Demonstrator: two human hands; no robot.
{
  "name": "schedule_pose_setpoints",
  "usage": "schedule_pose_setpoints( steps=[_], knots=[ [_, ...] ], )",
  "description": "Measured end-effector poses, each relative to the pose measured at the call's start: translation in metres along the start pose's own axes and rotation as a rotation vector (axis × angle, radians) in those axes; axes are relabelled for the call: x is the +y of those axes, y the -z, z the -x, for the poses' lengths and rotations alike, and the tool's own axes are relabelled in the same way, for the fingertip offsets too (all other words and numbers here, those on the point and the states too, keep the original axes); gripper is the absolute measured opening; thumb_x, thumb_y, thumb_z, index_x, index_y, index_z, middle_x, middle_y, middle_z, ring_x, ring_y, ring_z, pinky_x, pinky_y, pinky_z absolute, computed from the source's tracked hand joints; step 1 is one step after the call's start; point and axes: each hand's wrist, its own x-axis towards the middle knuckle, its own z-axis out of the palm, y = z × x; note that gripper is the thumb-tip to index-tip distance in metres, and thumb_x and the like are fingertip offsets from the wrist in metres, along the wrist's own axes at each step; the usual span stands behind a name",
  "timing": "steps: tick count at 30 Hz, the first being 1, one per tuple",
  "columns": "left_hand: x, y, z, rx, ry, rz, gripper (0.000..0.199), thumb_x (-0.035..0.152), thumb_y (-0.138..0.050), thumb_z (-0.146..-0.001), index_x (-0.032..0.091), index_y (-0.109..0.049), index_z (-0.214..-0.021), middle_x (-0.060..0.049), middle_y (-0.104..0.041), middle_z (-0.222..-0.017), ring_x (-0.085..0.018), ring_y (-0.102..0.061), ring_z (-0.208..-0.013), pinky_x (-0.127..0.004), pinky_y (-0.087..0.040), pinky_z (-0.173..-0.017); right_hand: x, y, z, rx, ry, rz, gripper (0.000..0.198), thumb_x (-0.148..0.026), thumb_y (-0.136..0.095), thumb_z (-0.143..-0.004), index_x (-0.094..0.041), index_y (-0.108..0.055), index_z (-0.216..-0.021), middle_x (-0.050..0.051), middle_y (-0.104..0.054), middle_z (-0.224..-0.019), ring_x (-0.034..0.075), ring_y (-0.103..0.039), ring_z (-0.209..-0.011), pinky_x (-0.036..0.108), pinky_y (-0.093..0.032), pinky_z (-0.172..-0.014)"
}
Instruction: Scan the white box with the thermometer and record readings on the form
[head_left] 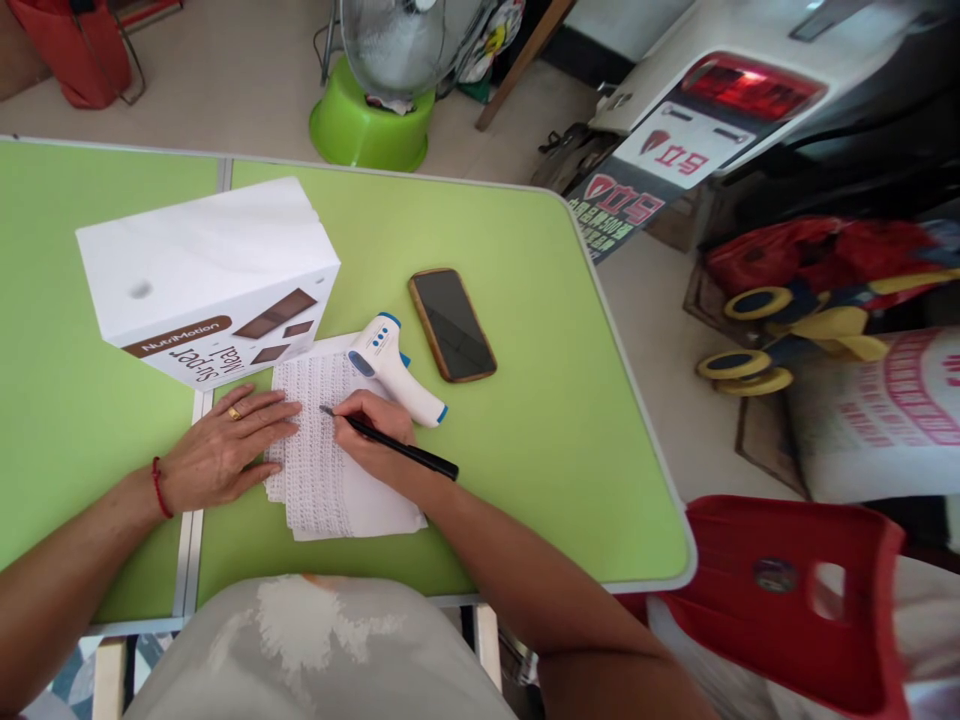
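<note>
My right hand (373, 430) grips a black pen (405, 452), its tip on or just over the written sheets of paper (322, 490). Rows of small handwriting cover the left part of the top sheet, while its right part is blank. Fingers stretched out, my left hand (232, 445) lies flat with its fingertips on the sheets' left edge. A white and blue infrared thermometer (401, 375) rests across the upper right of the paper, close to my right hand. Behind my left hand stands a white NutriMotion box (210, 270).
A smartphone (454, 325) in a brown case lies right of the thermometer on the green folding table (570, 450). Beyond the table are a fan (394, 45) on a green stool (375, 125) and a white scooter (720, 90). A red chair (787, 540) stands at the right.
</note>
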Motion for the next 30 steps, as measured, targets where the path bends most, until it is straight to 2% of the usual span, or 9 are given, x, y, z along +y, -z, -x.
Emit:
schedule_pose_setpoints(
  steps=[8,15,19,23,27,30],
  knots=[
    [-0.0003,-0.0002,0.0002,0.007,0.017,0.022,0.037,0.035,-0.047,-0.099,0.016,-0.053,-0.131,-0.011,-0.052,-0.142,-0.027,-0.041,-0.138,-0.052,-0.031,-0.115,0.001,0.0009,0.0002,0.004,0.101,0.001,0.013,-0.01,-0.053,-0.075,-0.022,-0.058,-0.074,-0.003,-0.062,-0.061,0.01,-0.056,-0.052,0.022,-0.047,-0.052],
    [0.0004,-0.0004,0.0009,0.003,0.004,-0.013,0.036,0.032,-0.047,-0.099,0.013,-0.053,-0.129,-0.011,-0.051,-0.144,-0.028,-0.04,-0.137,-0.052,-0.031,-0.114,0.0011,0.0025,0.0008,-0.026,0.265,-0.042,0.018,-0.007,-0.052,-0.079,-0.022,-0.06,-0.082,0.0,-0.065,-0.069,0.012,-0.062,-0.062,0.024,-0.052,-0.06],
    [0.0002,-0.0004,0.0002,0.004,0.004,-0.008,0.036,0.032,-0.046,-0.099,0.013,-0.053,-0.129,-0.011,-0.051,-0.143,-0.028,-0.041,-0.137,-0.052,-0.03,-0.115,0.0002,0.0033,0.0006,-0.003,0.209,-0.063,0.016,-0.009,-0.054,-0.082,-0.022,-0.062,-0.086,0.001,-0.066,-0.072,0.012,-0.062,-0.065,0.025,-0.052,-0.061],
    [0.0001,0.0,-0.0001,0.0,0.021,0.02,0.037,0.033,-0.047,-0.099,0.015,-0.054,-0.13,-0.011,-0.051,-0.143,-0.028,-0.04,-0.138,-0.052,-0.03,-0.115,-0.003,0.0048,0.0004,-0.061,0.166,-0.153,0.013,-0.014,-0.055,-0.083,-0.021,-0.064,-0.09,0.001,-0.067,-0.075,0.011,-0.062,-0.065,0.024,-0.053,-0.061],
    [0.0003,0.001,-0.0001,-0.01,0.029,0.023,0.036,0.032,-0.048,-0.099,0.016,-0.053,-0.131,-0.011,-0.052,-0.143,-0.027,-0.041,-0.138,-0.052,-0.03,-0.116,-0.0039,0.0044,0.0017,-0.114,0.15,-0.174,0.015,-0.013,-0.053,-0.082,-0.022,-0.064,-0.087,0.0,-0.068,-0.074,0.011,-0.063,-0.064,0.023,-0.052,-0.059],
    [0.0003,0.0013,-0.0001,-0.011,0.023,0.026,0.036,0.032,-0.048,-0.098,0.016,-0.053,-0.13,-0.011,-0.051,-0.143,-0.028,-0.041,-0.138,-0.053,-0.031,-0.115,-0.0029,0.0036,0.0023,-0.089,0.096,-0.148,0.015,-0.013,-0.053,-0.08,-0.022,-0.065,-0.084,0.0,-0.068,-0.073,0.011,-0.062,-0.062,0.023,-0.051,-0.057]
  ],
)
